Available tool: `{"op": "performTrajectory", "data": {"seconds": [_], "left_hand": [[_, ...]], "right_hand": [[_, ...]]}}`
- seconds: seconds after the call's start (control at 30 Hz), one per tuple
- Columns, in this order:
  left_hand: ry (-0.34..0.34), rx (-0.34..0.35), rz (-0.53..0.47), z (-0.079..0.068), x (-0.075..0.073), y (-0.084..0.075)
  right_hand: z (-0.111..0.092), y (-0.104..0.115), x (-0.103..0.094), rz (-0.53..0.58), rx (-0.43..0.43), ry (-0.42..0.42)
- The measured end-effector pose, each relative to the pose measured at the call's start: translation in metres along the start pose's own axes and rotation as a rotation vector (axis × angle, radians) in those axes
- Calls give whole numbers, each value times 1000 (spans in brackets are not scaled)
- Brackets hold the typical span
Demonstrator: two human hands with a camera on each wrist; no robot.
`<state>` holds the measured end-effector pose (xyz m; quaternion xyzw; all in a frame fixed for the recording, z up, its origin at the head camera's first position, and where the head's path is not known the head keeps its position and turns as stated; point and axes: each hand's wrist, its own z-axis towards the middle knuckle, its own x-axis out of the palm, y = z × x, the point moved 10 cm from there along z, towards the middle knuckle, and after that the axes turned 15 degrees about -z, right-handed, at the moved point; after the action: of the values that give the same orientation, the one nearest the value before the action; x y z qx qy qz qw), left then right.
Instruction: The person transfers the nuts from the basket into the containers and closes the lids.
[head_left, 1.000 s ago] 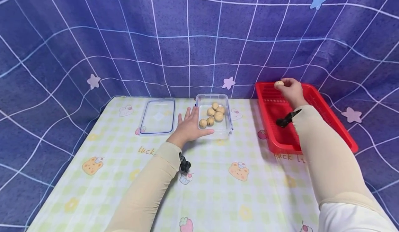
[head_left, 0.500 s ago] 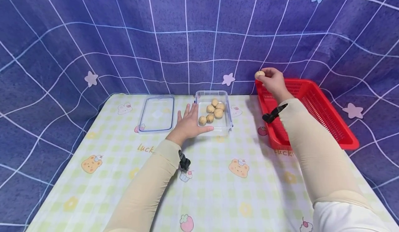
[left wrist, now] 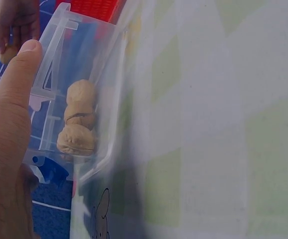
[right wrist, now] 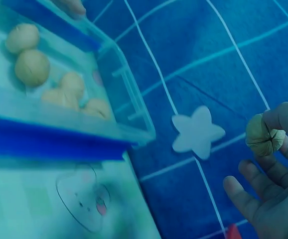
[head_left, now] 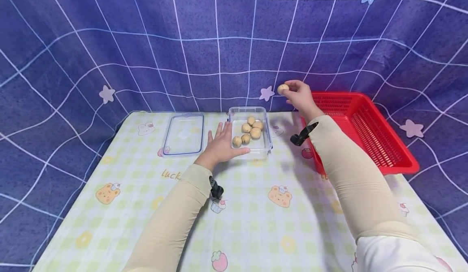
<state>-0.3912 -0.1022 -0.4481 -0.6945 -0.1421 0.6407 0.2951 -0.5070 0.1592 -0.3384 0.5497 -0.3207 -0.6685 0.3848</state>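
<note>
Between thumb and fingers my right hand (head_left: 300, 97) pinches a walnut (head_left: 283, 89), held up between the red basket and the clear plastic box. The right wrist view shows the walnut's (right wrist: 263, 135) seam, the other fingers loosely spread. Several walnuts (head_left: 255, 132) lie in the clear box (head_left: 269, 142) at the back middle of the table. My left hand (head_left: 220, 147) rests against the box's left side and near corner, fingers straight and thumb along the front. From the left wrist, the thumb (left wrist: 17, 74) overlaps the box rim, and walnuts (left wrist: 77, 139) show through the wall.
A clear lid with a blue seal (head_left: 183, 134) lies flat left of the box. The red plastic basket (head_left: 387, 142) stands at the right, partly behind my right forearm. A blue gridded cloth (head_left: 234, 52) hangs right behind the checked tablecloth (head_left: 241, 223).
My right hand has carried the walnut leftward out from over the red basket toward the box. The left hand and the walnuts in the box stay as they were.
</note>
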Motion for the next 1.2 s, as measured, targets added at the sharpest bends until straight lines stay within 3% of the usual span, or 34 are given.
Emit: {"op": "performTrajectory", "data": {"seconds": [0.6, 1.2], "left_hand": [[-7, 1, -14, 2, 0, 2], [0, 4, -26, 0, 0, 0]], "right_hand": [[-17, 20, 68, 131, -34, 47], [-36, 20, 116, 69, -78, 116]]}}
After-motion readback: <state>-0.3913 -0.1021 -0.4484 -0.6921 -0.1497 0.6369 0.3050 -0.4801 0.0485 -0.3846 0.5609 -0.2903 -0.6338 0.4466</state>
